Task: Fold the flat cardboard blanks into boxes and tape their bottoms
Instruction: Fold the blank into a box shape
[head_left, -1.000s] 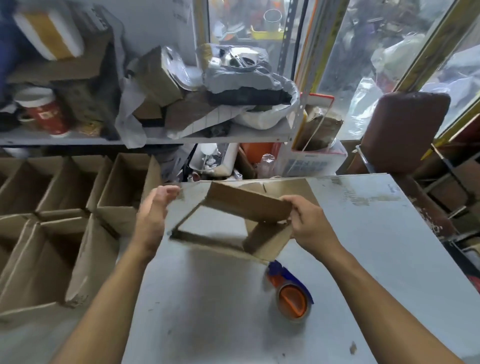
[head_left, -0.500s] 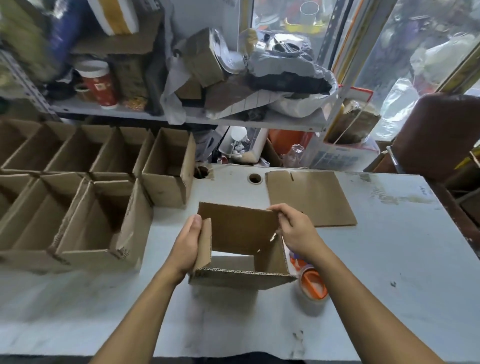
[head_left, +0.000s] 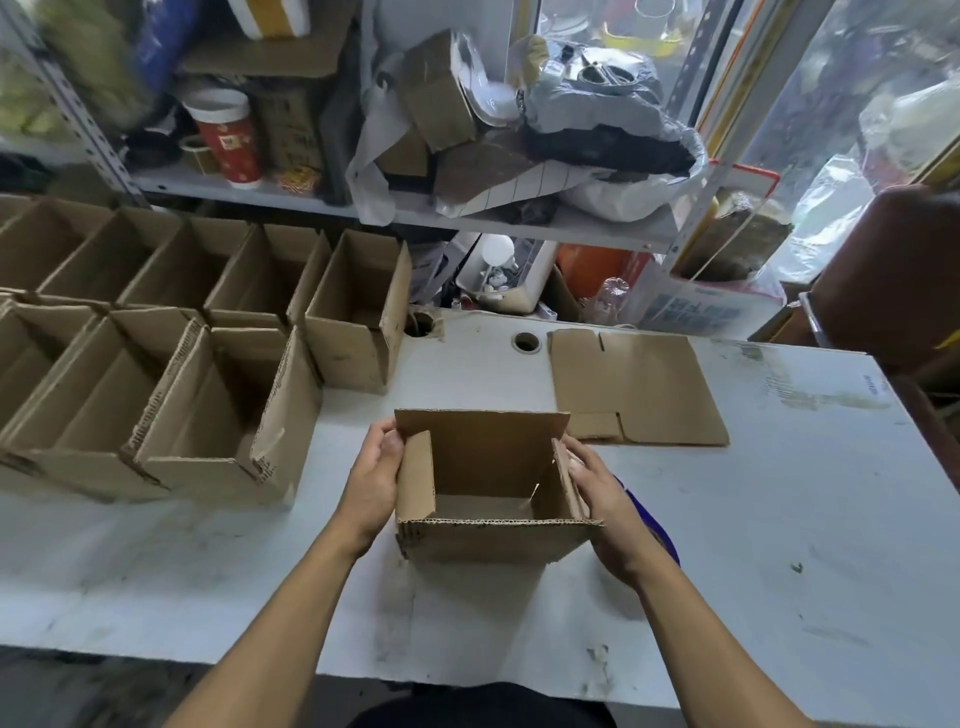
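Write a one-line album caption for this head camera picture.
Two hands, left and right, hold a half-formed cardboard box on a white table beside finished boxes.

Open box (head_left: 488, 493) on tabletop (head_left: 779, 519) between both hands. Flat blank (head_left: 644, 387) behind right hand (head_left: 608, 504). Finished boxes (head_left: 171, 353) left of left hand (head_left: 371, 483).

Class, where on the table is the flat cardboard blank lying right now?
In the head view, the flat cardboard blank lies at the table's far side, right of centre, just beyond the right hand and beside a round hole.
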